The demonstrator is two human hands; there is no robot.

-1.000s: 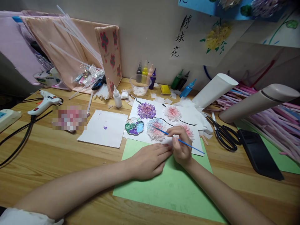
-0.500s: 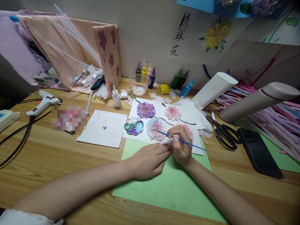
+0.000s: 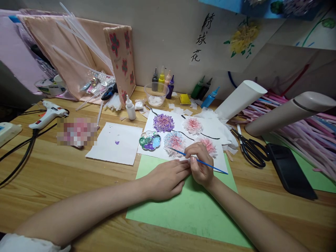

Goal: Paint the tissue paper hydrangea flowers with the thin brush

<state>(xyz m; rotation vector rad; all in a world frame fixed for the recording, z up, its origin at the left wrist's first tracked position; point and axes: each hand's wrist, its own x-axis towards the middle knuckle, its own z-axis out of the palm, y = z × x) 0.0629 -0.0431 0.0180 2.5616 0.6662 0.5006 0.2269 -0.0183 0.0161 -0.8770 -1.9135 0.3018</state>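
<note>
My right hand point(image 3: 200, 164) pinches a thin blue paintbrush point(image 3: 214, 167), its tip at the lower edge of a pink and blue paper flower point(image 3: 174, 141). That flower sits on a white sheet point(image 3: 181, 124) beside a purple flower point(image 3: 163, 123) and two pink flowers point(image 3: 193, 125). My left hand point(image 3: 165, 180) lies flat, fingers stretched out, on the near edge of the white sheet and on a green sheet point(image 3: 191, 210). A small flower-shaped paint palette point(image 3: 150, 140) lies just left of the brush tip.
A white paper point(image 3: 115, 143) with a purple spot lies to the left. Paint bottles point(image 3: 162, 82), a clear bowl point(image 3: 156, 94) and a glue bottle point(image 3: 130, 108) stand behind. Scissors point(image 3: 249, 148), a black phone point(image 3: 290, 169) and a lamp head point(image 3: 288, 112) are right; a glue gun point(image 3: 48, 115) is left.
The brush tip has drawn down and back from the middle of the pink and blue flower to its lower edge, my right hand shifting slightly toward me. My left hand has stayed put.
</note>
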